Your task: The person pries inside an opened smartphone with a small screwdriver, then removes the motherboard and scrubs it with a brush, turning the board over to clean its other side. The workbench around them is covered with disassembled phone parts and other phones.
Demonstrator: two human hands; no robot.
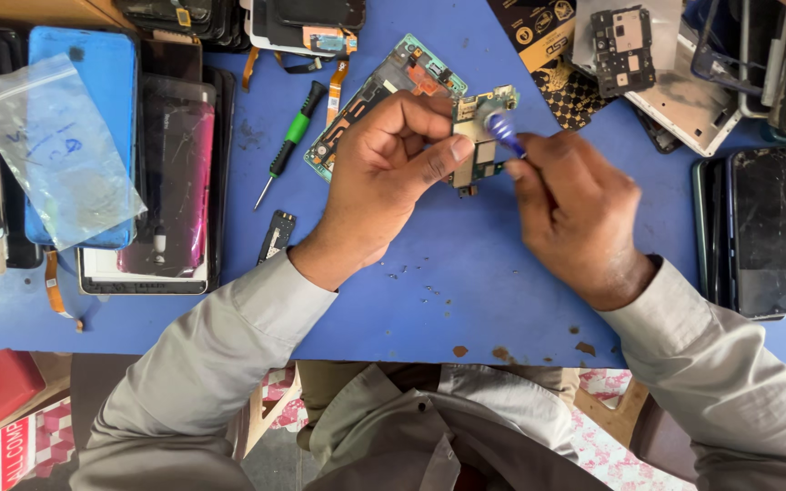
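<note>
My left hand (379, 177) pinches a small green phone circuit board (477, 136) between thumb and fingers, lifted above the blue table mat (466, 291). My right hand (575, 214) grips a tool with a blue-purple handle (503, 130), whose end meets the board's upper right part; the tip itself is hidden. Just behind my left hand lies an open phone frame (384, 86) with orange flex cables showing. Both grey sleeves reach in from the bottom.
A green-handled screwdriver (288, 145) lies left of the frame. Stacked phones and a cracked screen (175, 173) sit at left beside a clear plastic bag (52, 150). A dark phone (770, 232) lies at right, another circuit board (623, 50) at top right.
</note>
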